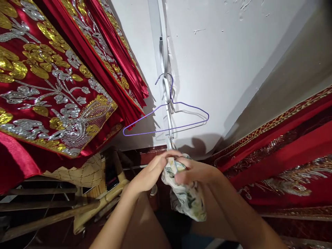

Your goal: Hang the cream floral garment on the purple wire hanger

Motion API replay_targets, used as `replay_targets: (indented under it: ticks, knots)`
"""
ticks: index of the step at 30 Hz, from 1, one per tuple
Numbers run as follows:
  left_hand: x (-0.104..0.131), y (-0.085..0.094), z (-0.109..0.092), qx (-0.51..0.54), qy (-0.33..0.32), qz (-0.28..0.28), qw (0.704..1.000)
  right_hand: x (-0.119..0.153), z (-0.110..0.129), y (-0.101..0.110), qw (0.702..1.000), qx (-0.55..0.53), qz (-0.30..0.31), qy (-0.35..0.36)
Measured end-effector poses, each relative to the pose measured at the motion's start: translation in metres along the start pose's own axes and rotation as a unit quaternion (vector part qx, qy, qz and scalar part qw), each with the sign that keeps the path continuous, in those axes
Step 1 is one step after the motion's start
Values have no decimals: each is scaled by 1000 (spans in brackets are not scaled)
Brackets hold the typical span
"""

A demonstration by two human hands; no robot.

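A bunched white cloth with a green and yellow print (185,199) hangs from my two hands at the lower middle. My left hand (154,171) presses on its upper left side, fingers reaching over the top. At its upper right, my right hand (198,171) grips the cloth, with the thumb across the front. A small pale strip shows between the hands. Above them, a purple wire hanger (166,132) hangs by its hook on a white metal stand (164,52), with no garment on it.
Red fabric with gold and silver sequins (59,86) hangs at the left, and more red embroidered fabric (285,166) at the right. A wooden chair (103,204) stands at the lower left. Behind the hanger is a white wall (207,62).
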State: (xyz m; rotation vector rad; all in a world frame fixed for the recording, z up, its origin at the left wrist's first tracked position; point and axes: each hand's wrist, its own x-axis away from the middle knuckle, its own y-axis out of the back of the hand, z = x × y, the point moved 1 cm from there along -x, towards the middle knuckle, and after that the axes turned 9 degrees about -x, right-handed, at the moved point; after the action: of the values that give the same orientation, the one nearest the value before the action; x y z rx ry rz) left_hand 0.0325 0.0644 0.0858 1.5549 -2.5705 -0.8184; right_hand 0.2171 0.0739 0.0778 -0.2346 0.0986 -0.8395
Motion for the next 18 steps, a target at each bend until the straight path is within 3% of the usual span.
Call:
replay_targets:
  ticks: [2,3,6,9,12,15,18]
  knots:
    - [11,3,11,-48,6,65,997,3,21,6,993,68,81,-53]
    - [17,5,17,-74,8,100,992,4,31,11,990,99,81,-62]
    - [39,22,38,-176,35,179,967,5,52,26,975,219,-48,2]
    - [54,60,57,-306,103,124,938,-2,53,44,937,288,-183,78]
    - [59,99,62,-406,138,54,902,-23,35,66,916,273,-277,93]
    - [54,120,50,-472,118,-8,874,-51,9,85,904,281,-309,92]
    - [46,123,32,-502,75,-64,859,-70,-10,94,897,304,-308,95]
